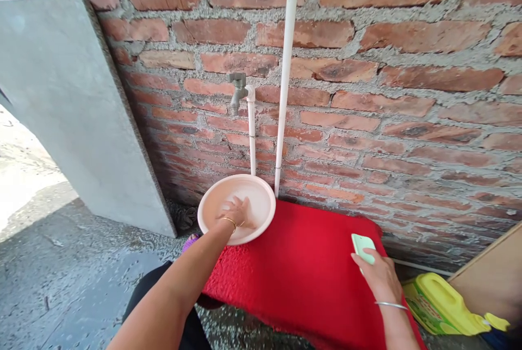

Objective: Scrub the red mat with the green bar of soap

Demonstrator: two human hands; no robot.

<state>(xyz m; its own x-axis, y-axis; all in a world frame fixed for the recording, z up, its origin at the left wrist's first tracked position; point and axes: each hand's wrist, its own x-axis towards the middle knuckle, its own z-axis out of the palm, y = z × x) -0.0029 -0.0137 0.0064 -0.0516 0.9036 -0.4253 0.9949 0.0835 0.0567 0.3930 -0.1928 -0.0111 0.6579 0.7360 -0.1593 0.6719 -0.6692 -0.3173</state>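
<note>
basin (263, 203), smooth, round, sits on fuzzy red cloth (293, 263), left hand (235, 212) inside.

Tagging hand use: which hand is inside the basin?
The left hand, inside the pale basin; the right hand is over the red cloth, holding a pale green object.

gold left bangle (230, 222) | silver right bangle (390, 305) | black trousers (142, 288)

The one camera rides on my head, looking forward and down past my forearms from close above. It faces the wall (383, 105) just ahead, taking in my left hand (235, 212) near mid-view and my right hand (380, 275) at lower right.
</note>
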